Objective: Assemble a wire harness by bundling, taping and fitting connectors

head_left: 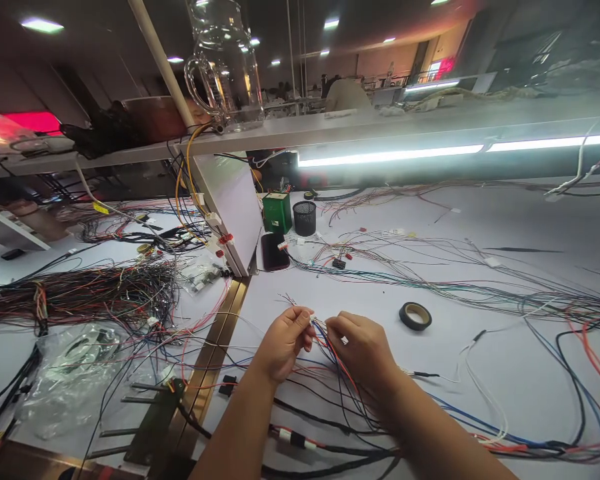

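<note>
Above the white table, my left hand (286,341) is closed, thumb and fingers pinching what looks like a small white connector (313,321). Blue, orange and dark wires (334,355) run from it down toward me, between my forearms. Close on the right, my right hand (363,343) is closed with its fingertips on thin wires beside the connector. Its fingers partly hide what they grip. Some thin wire ends (287,299) stick out beyond my left hand. A roll of black tape (415,316) lies to the right of my right hand.
Long wire bundles (430,283) cross the table behind my hands. A phone (275,252), a green box (277,213) and a black mesh cup (305,219) stand by the divider. At left are a dark wire heap (95,290), a plastic bag (73,380) and a pronged fixture (155,420).
</note>
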`<state>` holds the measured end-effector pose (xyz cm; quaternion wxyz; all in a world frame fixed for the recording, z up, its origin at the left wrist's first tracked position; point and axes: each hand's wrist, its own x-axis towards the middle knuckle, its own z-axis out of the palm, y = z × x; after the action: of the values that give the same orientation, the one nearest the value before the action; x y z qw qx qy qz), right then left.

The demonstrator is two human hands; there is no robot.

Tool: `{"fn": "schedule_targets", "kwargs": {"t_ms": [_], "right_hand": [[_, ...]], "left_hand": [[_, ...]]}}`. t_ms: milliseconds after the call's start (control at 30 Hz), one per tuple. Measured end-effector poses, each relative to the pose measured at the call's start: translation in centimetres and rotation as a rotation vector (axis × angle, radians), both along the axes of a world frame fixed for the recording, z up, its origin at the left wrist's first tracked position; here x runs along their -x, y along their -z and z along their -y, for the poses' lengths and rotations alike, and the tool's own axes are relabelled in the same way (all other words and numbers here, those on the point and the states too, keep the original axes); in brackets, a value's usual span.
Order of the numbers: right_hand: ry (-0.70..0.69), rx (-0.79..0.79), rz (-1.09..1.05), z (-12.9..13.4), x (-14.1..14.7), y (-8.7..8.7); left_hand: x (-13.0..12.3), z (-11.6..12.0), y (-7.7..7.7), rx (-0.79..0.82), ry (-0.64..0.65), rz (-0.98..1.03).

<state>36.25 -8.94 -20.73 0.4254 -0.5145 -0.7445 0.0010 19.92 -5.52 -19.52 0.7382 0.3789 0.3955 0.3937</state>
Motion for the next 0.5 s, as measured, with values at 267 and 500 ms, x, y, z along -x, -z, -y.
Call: {"fn": "schedule_targets", "kwargs": {"t_ms": [267, 500], "right_hand": [[-0.019, 0.006, -0.003, 0.1, -0.23, 0.09], [-0.058, 0.128, -0.114, 0.29, -0.4, -0.38]], "left_hand": [[0.01, -0.08, 0.16, -0.023, 0.032, -0.032], [-0.2, 0.03, 0.11, -0.04, 0.065, -0.02]]}}
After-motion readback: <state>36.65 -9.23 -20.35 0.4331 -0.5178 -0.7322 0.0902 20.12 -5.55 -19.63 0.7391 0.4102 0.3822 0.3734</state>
